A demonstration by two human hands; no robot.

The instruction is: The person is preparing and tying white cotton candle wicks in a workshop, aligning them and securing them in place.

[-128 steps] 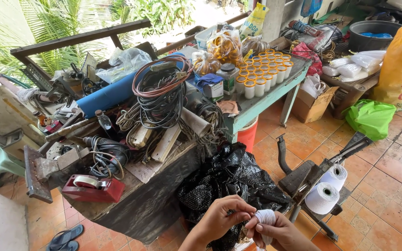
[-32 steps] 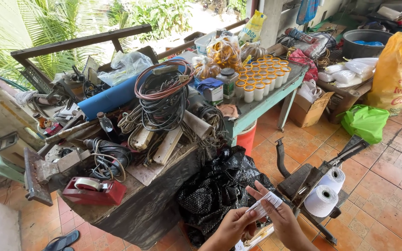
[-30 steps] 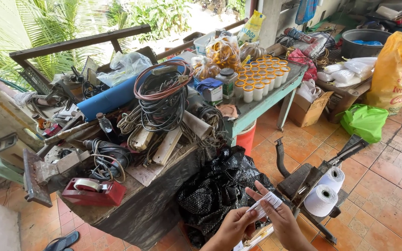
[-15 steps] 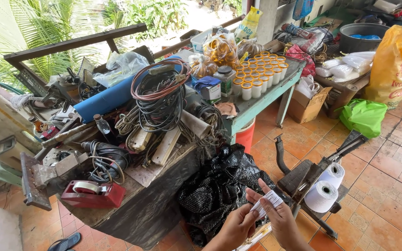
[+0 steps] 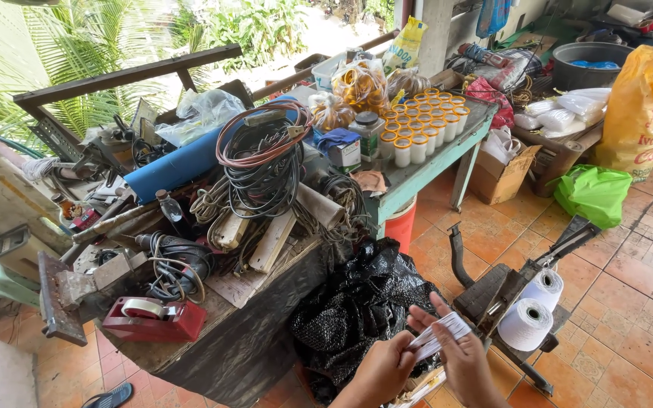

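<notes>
Low in the head view, my left hand (image 5: 383, 370) and my right hand (image 5: 459, 355) hold a flat band of white thread or strips (image 5: 438, 336) between them. The left hand pinches its lower end; the right hand's fingers spread behind the upper end. Just to the right stand two white thread spools (image 5: 532, 311) on a dark metal winding stand (image 5: 509, 293). A black mesh bag (image 5: 364, 302) lies on the floor right in front of my hands.
A cluttered workbench (image 5: 213, 332) carries coiled cables (image 5: 262, 155), a blue pipe (image 5: 179, 162) and a red tape dispenser (image 5: 153, 317). A teal table (image 5: 425, 170) bears several orange-lidded jars (image 5: 421, 125). A green bag (image 5: 595, 193), yellow sack (image 5: 636, 113) and cardboard box (image 5: 500, 162) stand right.
Earlier my hands were cupped around a small white roll. Now the white material is stretched flat between them, and the hands sit slightly more to the right.
</notes>
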